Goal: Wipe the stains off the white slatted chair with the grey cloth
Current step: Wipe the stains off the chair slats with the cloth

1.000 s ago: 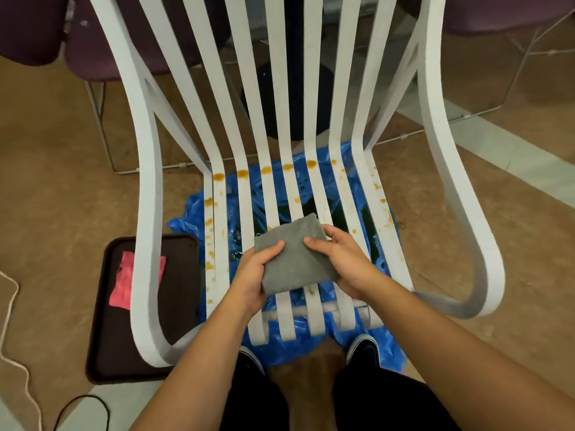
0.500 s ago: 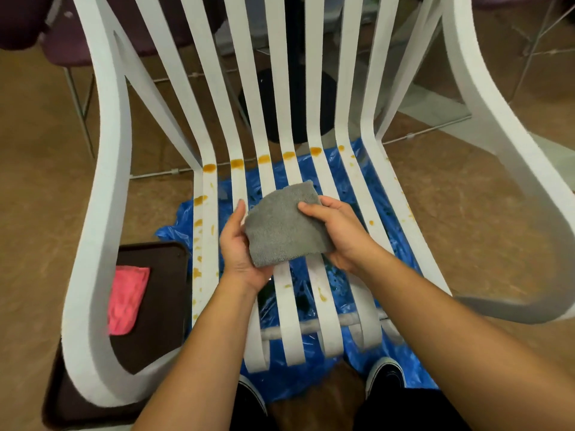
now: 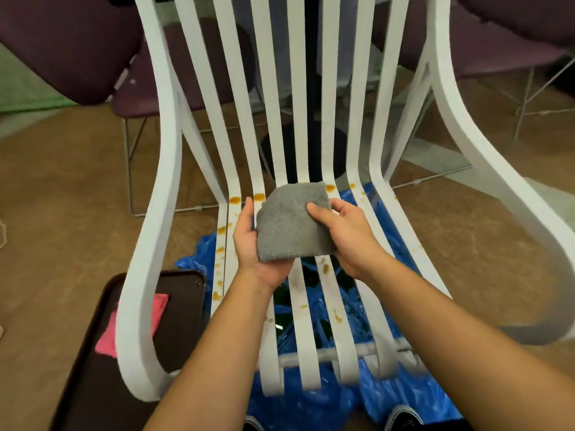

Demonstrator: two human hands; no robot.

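Item: white slatted chair (image 3: 329, 88), seen from above and in front, its long slats running down the back and bending into the seat, with broad curved arms on either side. Condition: orange-brown stains (image 3: 235, 199) lie in a row along the bend of the slats, with further spots and drips down the leftmost seat slats and on the middle ones towards the front. Item: grey cloth (image 3: 291, 223), folded to a rough square and held over the middle seat slats just in front of the bend; whether it touches the slats cannot be told. Left hand (image 3: 252, 244): cups the cloth's lower left corner from below, thumb lying up along the left edge, fingers hidden beneath. Right hand (image 3: 348, 234): grips the right edge, thumb pressed on top and fingers curled behind. Beneath the chair: crumpled blue plastic sheet (image 3: 311, 405) spread on the brown floor (image 3: 62, 197). Left of the chair, on the floor: dark tray (image 3: 183, 321) carrying a pink cloth (image 3: 107, 342), partly hidden by the chair arm. Behind: purple chairs (image 3: 62, 42) on thin metal legs. Bottom edge: toes of two dark shoes (image 3: 404, 418).
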